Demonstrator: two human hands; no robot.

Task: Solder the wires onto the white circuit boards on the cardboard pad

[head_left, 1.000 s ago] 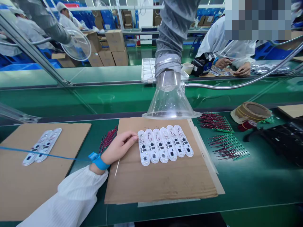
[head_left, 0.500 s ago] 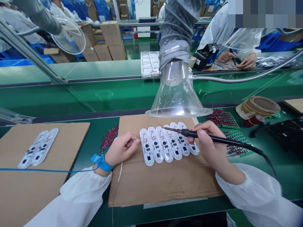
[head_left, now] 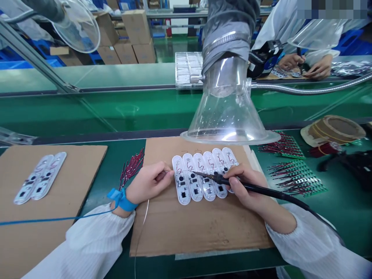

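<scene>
Several white rounded circuit boards (head_left: pixel 183 192) lie side by side on a cardboard sheet (head_left: pixel 203 232), with thin red wires and black parts on them. My right hand (head_left: pixel 247 184) is closed around a black soldering iron (head_left: pixel 229 180), its tip over the second and third boards from the left. Beside the leftmost board, my left hand (head_left: pixel 152 180) pinches thin solder wire (head_left: pixel 146 212); one end reaches over the boards toward the iron's tip, and the rest trails below the hand. Whether tip and solder touch I cannot tell. A blue wrist strap (head_left: pixel 123 199) circles my left wrist.
A clear fume hood (head_left: pixel 229 112) hangs just above the boards. Two more boards (head_left: pixel 48 176) lie on cardboard at left. Red wires (head_left: pixel 131 166) lie near my left hand; green boards with wires (head_left: pixel 299 176) are at right. Across the bench, a co-worker's hands (head_left: pixel 308 66) work.
The soldering iron's tip has moved down and slightly left, from the boards' top edge onto their middle. My left hand still pinches the solder. The view has shifted slightly.
</scene>
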